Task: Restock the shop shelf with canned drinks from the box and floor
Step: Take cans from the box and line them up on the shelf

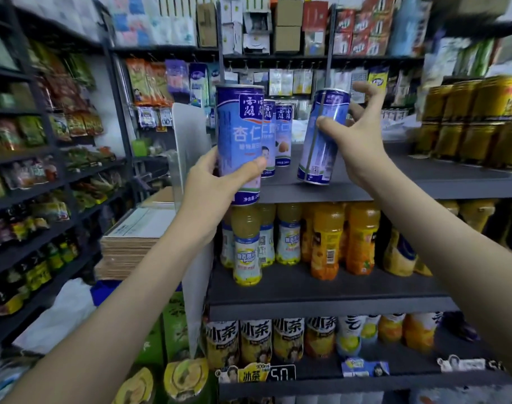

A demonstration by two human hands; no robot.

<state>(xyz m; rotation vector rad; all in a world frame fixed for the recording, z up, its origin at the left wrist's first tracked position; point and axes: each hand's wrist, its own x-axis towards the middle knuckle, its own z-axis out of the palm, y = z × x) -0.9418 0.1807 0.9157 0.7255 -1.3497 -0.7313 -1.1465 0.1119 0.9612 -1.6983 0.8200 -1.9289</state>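
Note:
My left hand [217,185] grips a tall blue and white drink can [239,123], upright, at the left front corner of the grey top shelf [423,182]. My right hand [359,141] holds a second blue can [321,138], tilted, its base just above the shelf board; thumb on the front, fingers spread behind. Two more blue cans [282,132] stand upright on the shelf behind the left can.
Gold cans [476,121] fill the right end of the top shelf. Yellow and orange juice bottles [327,240] stand on the shelf below, iced tea bottles [254,339] lower still. Snack racks line the left wall [45,170]. Flattened cardboard [132,237] is stacked at left.

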